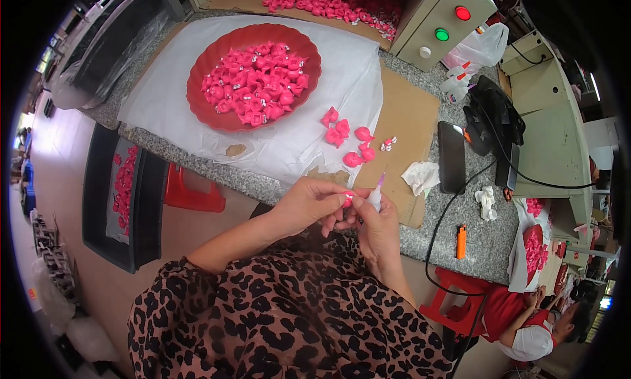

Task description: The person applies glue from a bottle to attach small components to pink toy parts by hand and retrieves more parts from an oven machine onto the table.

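A small rounded pink piece [348, 199] is pinched, seemingly for steadiness, by left grip [305, 203] and right grip [379, 226], white purple-tipped bottle [375, 197] tucked in the latter.

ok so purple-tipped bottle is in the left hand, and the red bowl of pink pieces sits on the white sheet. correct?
Wrong hand: the head view shows the purple-tipped bottle in the right hand, not the left hand. The red bowl of pink pieces does sit on the white sheet.
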Demonstrator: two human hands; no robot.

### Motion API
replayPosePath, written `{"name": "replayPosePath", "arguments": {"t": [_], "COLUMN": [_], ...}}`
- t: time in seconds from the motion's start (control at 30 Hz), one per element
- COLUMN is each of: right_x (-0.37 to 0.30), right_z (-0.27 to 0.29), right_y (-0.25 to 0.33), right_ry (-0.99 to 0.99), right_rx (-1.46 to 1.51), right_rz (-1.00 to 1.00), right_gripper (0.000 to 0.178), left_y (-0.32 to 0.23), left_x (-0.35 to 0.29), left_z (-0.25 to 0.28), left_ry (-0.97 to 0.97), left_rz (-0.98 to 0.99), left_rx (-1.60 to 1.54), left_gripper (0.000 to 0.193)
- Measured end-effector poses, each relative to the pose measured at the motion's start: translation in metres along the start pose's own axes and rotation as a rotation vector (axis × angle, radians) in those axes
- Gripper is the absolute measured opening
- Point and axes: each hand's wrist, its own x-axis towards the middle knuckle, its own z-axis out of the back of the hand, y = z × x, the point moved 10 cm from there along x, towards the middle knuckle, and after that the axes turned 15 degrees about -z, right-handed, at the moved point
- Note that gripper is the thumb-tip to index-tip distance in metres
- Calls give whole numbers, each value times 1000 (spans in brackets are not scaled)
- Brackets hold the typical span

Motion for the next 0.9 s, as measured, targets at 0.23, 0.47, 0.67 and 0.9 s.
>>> {"name": "replayPosePath", "arguments": {"t": [0.23, 0.47, 0.67, 0.9], "right_x": [5, 5, 9, -1], "right_z": [3, -2, 3, 20], "right_y": [-9, -11, -12, 9], "right_ry": [37, 103, 130, 26], "right_rx": [197, 268, 241, 155], "right_rz": [-181, -230, -185, -23], "right_gripper": [19, 27, 33, 25], "left_y": [-1, 0, -22, -164], "left_x": [3, 0, 0, -20], "left_z": [-16, -14, 25, 101], "left_ry": [88, 77, -113, -711], "left_rz": [110, 141, -8, -639], "left_rx": [-293, -377, -95, 1498], "left_gripper": [19, 18, 21, 26]}}
